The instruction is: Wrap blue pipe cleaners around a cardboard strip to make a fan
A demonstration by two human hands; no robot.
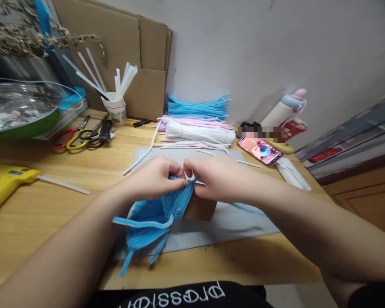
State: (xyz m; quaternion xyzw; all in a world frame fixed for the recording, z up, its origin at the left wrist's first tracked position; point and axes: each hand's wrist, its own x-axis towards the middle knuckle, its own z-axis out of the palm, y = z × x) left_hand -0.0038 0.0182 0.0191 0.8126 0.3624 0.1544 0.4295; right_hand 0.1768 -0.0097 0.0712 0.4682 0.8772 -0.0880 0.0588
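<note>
Blue pipe cleaners [147, 231] lie in tight rows over a brown cardboard form [202, 207], with several loose ends sticking out toward me. My left hand [162, 176] pinches the top edge of this blue work between thumb and fingers. Close beside it, my right hand [208, 175] has thumb and forefinger closed on the end of a blue pipe cleaner [195, 179]. The fingertips of both hands nearly meet. Under the work lies a grey mat [192, 244]. Part of the cardboard form is hidden behind my hands.
Bundles of blue [199, 105], pink and white pipe cleaners [199, 131] lie against the wall. A phone [259, 150] is at the right. A yellow glue gun [13, 182], scissors [69, 139] and a paper cup [115, 109] of glue sticks stand left.
</note>
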